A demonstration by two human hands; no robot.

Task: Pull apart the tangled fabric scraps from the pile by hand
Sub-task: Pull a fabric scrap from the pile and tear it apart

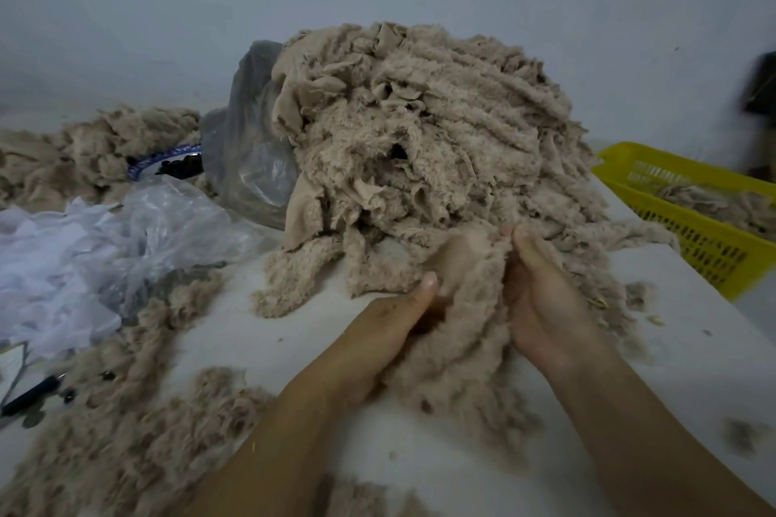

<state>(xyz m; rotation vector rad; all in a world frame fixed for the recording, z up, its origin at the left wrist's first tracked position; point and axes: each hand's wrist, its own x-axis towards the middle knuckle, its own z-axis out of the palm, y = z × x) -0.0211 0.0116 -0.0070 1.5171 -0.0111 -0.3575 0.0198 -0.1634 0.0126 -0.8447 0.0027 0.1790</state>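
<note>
The bunch [462,348] of beige fleece scraps lies on the table [294,306] at 6 o'clock, between the two hands, and its far end runs up into the pile [420,130]. It looks light, soft and limp, with nothing to break. The fuzzy nap probably catches on neighbouring strips, so I judge it will drag rather than slide, and it seems to shed: loose fluff [126,432] covers the table at 8 o'clock. The smooth backing that shows at the top of the bunch looks like the better place to hold, with one grip on each side of a snag. A grip on the pile of the fleece would likely only pluck fibres.

The hands are apart, with the bunch filling the gap. The left hand [390,332] grips its left edge: the thumb presses on top and the fingers are hidden underneath. The right hand [541,302] lies along the right edge with its palm turned inward and its fingers fairly straight, the tips sunk in the fleece. Whether its thumb pinches the cloth I cannot tell.

The pile rises at 12 o'clock, a tall mound of matted strips that touches the bunch. Crumpled plastic bags [147,231] lie at 9 to 10 o'clock. A yellow basket [693,248] holding a few scraps sits at 2 o'clock.
</note>
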